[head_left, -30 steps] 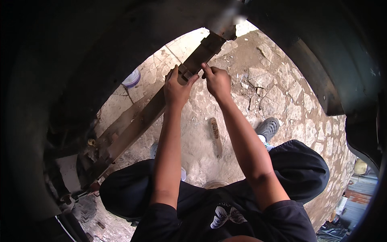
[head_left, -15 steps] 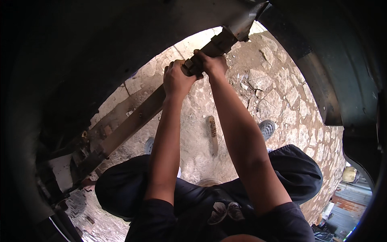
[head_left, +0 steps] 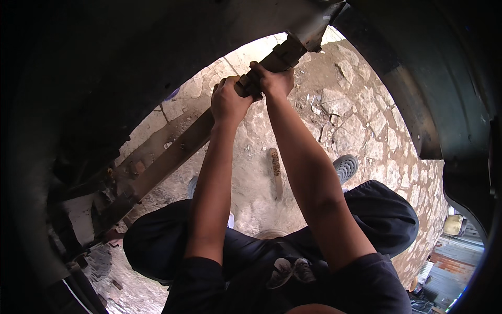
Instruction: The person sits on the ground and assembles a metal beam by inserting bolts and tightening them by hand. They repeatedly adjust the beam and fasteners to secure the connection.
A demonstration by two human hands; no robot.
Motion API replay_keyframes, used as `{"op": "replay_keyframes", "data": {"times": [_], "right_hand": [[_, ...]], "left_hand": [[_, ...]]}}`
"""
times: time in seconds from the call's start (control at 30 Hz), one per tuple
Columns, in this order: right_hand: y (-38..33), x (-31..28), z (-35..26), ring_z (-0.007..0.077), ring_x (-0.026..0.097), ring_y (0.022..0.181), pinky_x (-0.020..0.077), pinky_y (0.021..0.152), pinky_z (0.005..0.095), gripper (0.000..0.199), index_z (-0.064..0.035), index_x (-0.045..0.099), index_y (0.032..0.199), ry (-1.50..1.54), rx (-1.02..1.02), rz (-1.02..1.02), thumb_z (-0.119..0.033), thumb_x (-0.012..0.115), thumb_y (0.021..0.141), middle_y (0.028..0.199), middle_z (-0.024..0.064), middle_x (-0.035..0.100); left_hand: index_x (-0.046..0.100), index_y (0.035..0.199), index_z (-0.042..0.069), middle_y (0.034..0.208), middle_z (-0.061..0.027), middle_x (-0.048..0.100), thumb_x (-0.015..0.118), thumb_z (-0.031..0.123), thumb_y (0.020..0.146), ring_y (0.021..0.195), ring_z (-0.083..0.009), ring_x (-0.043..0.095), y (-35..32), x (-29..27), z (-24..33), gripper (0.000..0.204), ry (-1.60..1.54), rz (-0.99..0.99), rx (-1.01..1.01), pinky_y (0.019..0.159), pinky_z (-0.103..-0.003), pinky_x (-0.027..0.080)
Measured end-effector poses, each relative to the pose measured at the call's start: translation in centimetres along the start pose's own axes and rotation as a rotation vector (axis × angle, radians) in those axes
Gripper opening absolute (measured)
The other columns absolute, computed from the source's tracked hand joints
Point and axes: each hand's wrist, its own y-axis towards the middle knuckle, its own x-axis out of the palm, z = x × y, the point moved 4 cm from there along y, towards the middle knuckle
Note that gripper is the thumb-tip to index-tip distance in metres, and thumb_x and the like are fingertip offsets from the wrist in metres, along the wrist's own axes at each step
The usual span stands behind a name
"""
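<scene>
A dark metal bar [head_left: 180, 149] slants from the lower left up to the top right, under a curved dark metal panel. Its upper end carries a blocky, stepped section [head_left: 283, 56] that meets a bent metal edge. My left hand [head_left: 228, 100] is closed round the bar just below this section. Close beside it and farther up, my right hand [head_left: 276, 82] wraps the blocky part, thumb on top. The fingers of both hands are partly hidden behind the metal. Between my forearms a wire brush [head_left: 276, 167] with a narrow handle lies on the ground.
The curved dark panel [head_left: 439, 68] arches round the view above and on the right. Stony ground [head_left: 361, 125] with loose chips lies below. My bent knees [head_left: 384, 220] flank my arms. At the lower right stand a pale container [head_left: 454, 225] and rusty corrugated sheets [head_left: 449, 267].
Both hands keep their grip at nearly the same place on the bar. The right forearm has shifted slightly left, and the whole view has moved a little.
</scene>
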Motion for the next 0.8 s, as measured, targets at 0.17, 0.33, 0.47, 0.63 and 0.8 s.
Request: {"op": "replay_keyframes", "data": {"times": [0.17, 0.33, 0.47, 0.63, 0.8], "right_hand": [[-3.8, -2.4, 1.1, 0.0433, 0.045, 0.141, 0.0414, 0.116, 0.0435, 0.134, 0.0059, 0.028, 0.154, -0.236, 0.027, 0.153, -0.049, 0.098, 0.053, 0.155, 0.0320, 0.033], [-1.4, -0.6, -0.1, 0.0460, 0.047, 0.141, 0.0459, 0.114, 0.0474, 0.146, -0.0018, 0.016, 0.161, -0.256, 0.099, 0.120, -0.056, 0.096, 0.052, 0.165, 0.0325, 0.010], [-1.7, 0.0, -1.1, 0.0471, 0.054, 0.135, 0.0511, 0.109, 0.0480, 0.146, -0.0048, 0.016, 0.162, -0.249, 0.182, 0.143, -0.058, 0.095, 0.051, 0.166, 0.0323, 0.007], [-4.3, -2.5, 0.5, 0.0475, 0.040, 0.145, 0.0462, 0.113, 0.0469, 0.149, -0.0046, 0.013, 0.162, -0.271, 0.170, 0.168, -0.060, 0.095, 0.050, 0.167, 0.0318, 0.003], [1.2, -2.5, -0.9, 0.0463, 0.022, 0.153, 0.0234, 0.126, 0.0408, 0.145, -0.0032, 0.014, 0.162, -0.552, -0.111, 0.153, -0.067, 0.090, 0.056, 0.167, 0.0294, 0.007]], "left_hand": [[0.069, 0.117, 0.005, 0.115, -0.0149, 0.070, 0.093, 0.032, 0.065, 0.111, -0.0342, 0.066, -0.4, 0.2, -1.0, 0.064, -0.011, -0.002, -0.048, 0.098, -0.045, 0.053], [0.071, 0.116, 0.003, 0.116, -0.0169, 0.071, 0.093, 0.032, 0.067, 0.111, -0.0362, 0.067, -0.4, 0.2, -0.5, 0.062, -0.018, 0.004, 0.005, 0.097, -0.045, 0.053], [0.072, 0.117, 0.001, 0.115, -0.0178, 0.072, 0.093, 0.030, 0.068, 0.109, -0.0359, 0.067, -0.1, 0.0, -0.5, 0.060, -0.027, 0.020, 0.038, 0.096, -0.045, 0.054], [0.071, 0.123, 0.004, 0.115, -0.0151, 0.071, 0.093, 0.032, 0.068, 0.111, -0.0336, 0.066, -0.6, 0.3, -1.5, 0.067, 0.004, 0.055, 0.074, 0.099, -0.043, 0.053], [0.070, 0.126, 0.003, 0.118, -0.0156, 0.070, 0.093, 0.035, 0.067, 0.113, -0.0324, 0.066, -0.5, 0.2, -0.6, 0.071, 0.026, -0.022, 0.092, 0.100, -0.043, 0.052]]}}
